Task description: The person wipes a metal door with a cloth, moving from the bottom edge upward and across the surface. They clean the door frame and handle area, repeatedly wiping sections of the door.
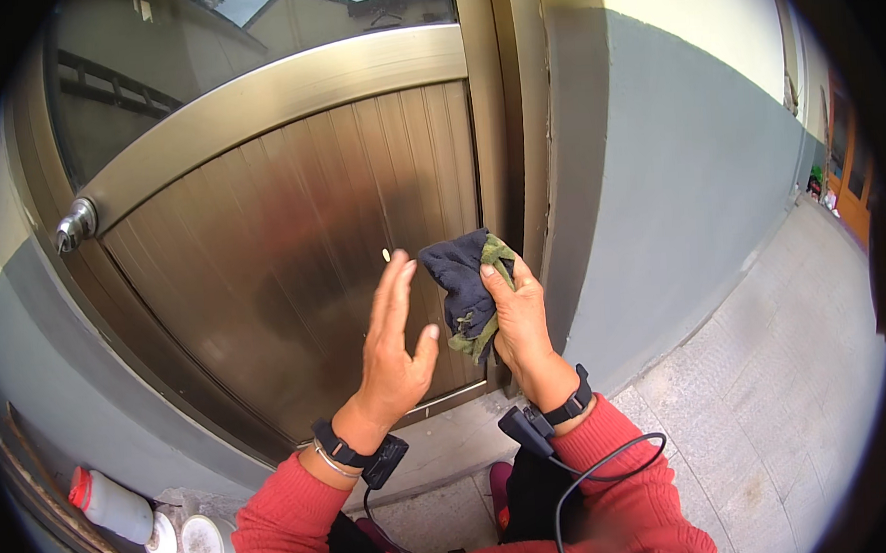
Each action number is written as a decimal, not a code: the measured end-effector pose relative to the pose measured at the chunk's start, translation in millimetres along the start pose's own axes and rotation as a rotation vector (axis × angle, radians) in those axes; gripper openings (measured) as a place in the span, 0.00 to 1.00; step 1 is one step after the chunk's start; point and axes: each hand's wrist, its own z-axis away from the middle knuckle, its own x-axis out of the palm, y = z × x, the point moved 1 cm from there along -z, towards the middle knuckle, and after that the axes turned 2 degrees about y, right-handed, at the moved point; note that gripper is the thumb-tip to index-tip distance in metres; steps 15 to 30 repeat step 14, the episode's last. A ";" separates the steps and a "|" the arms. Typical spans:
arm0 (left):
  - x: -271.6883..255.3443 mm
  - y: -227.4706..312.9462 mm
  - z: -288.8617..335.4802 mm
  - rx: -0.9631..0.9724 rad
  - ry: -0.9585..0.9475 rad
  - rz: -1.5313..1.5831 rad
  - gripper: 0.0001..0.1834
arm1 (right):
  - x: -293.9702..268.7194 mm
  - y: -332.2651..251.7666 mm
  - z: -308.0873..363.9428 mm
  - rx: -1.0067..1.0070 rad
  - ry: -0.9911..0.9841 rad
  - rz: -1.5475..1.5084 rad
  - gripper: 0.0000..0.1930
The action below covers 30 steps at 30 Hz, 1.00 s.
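My right hand [524, 322] grips a folded dark navy cloth [460, 276] with green camouflage-patterned edges, thumb laid over its front. Beside it, my left hand [394, 344] is held up with fingers stretched and thumb apart, touching nothing. A small pale spot [386, 255] shows at its fingertips; I cannot make out what it is. Both hands are in front of a brown metal door [263, 276] with ribbed lower panels and a window above. The door's round silver knob [78, 224] is at the far left.
A grey and white wall [659, 185] runs along the right, above a paved floor [760, 400]. At lower left stand a white bottle with a red cap [114, 504] and white tubs [205, 545]. Black cables [613, 468] hang from the wrist straps.
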 end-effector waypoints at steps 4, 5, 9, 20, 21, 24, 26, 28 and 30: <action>-39.0 -7.8 15.4 0.202 -0.039 -0.430 0.11 | 10.1 -24.3 -16.2 -0.275 0.059 0.384 0.23; -43.2 -12.2 22.6 0.170 -0.112 -0.443 0.09 | 15.2 -33.8 -22.3 -0.305 0.129 0.564 0.23; -56.1 -31.8 56.2 -0.111 -0.417 -0.541 0.08 | 54.8 -105.5 -81.6 -0.831 0.042 0.859 0.22; -74.0 -43.5 84.7 -0.255 -0.784 -0.611 0.31 | 144.2 -209.9 -166.8 -1.474 0.154 0.994 0.21; -74.0 -43.5 84.7 -0.255 -0.784 -0.611 0.31 | 144.2 -209.9 -166.8 -1.474 0.154 0.994 0.21; -74.0 -43.5 84.7 -0.255 -0.784 -0.611 0.31 | 144.2 -209.9 -166.8 -1.474 0.154 0.994 0.21; -74.0 -43.5 84.7 -0.255 -0.784 -0.611 0.31 | 144.2 -209.9 -166.8 -1.474 0.154 0.994 0.21; -74.0 -43.5 84.7 -0.255 -0.784 -0.611 0.31 | 144.2 -209.9 -166.8 -1.474 0.154 0.994 0.21; -74.0 -43.5 84.7 -0.255 -0.784 -0.611 0.31 | 144.2 -209.9 -166.8 -1.474 0.154 0.994 0.21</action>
